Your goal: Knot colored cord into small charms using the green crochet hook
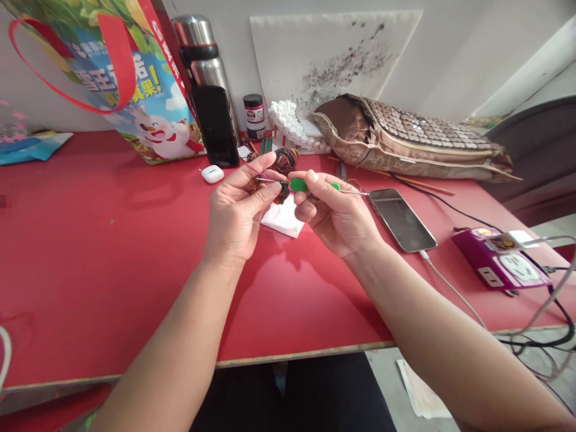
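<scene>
My left hand (240, 207) pinches a small dark multicoloured piece of crochet (282, 191) between thumb and fingers, its index finger raised with a strand of yarn by it. My right hand (335, 207) is closed around the green grip of a crochet hook (299, 185). The hook's metal tip reaches left to the crochet piece, and its other metal end sticks out to the right. Behind my fingers lies a ball of multicoloured yarn (286, 159). Under the hands, a folded white tissue (283, 219) rests on the red table (135, 258).
At the back left stand a colourful shopping bag (153, 114), a steel flask (202, 36) and an upright black phone (215, 126). A white earbud case (212, 174) lies nearby. To the right are a charging phone (402, 219), a purple power strip (499, 258) with cables, and a beaded brown cushion (414, 138).
</scene>
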The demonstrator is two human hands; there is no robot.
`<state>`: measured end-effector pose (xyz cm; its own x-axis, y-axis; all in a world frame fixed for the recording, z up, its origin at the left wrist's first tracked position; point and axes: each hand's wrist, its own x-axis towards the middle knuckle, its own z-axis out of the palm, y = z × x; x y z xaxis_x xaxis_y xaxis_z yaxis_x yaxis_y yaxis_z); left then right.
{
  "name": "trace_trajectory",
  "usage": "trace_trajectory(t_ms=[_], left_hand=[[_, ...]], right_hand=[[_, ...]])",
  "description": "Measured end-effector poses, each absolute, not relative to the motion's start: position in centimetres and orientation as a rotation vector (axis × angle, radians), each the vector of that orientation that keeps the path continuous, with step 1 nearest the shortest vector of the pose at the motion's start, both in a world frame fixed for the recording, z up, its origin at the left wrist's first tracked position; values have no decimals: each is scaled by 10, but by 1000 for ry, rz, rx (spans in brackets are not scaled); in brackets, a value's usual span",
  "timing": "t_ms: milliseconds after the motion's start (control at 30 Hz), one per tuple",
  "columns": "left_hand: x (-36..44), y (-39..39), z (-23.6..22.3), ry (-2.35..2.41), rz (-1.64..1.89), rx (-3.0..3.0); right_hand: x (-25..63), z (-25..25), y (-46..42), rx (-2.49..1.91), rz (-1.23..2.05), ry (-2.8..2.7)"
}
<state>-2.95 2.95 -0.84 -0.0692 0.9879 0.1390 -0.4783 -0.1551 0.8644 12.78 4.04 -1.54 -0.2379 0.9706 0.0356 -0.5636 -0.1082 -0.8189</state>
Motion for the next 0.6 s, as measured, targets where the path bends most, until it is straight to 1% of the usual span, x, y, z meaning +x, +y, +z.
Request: trace_trajectory(t_ms=[333,600], left_hand=[[-34,30,-8,781,1525,893],[-29,26,-2,833,1540,925]], right_hand=[[128,-18,36,-611,1506,-1050],[129,-15,35,-578,1501,-1085]])
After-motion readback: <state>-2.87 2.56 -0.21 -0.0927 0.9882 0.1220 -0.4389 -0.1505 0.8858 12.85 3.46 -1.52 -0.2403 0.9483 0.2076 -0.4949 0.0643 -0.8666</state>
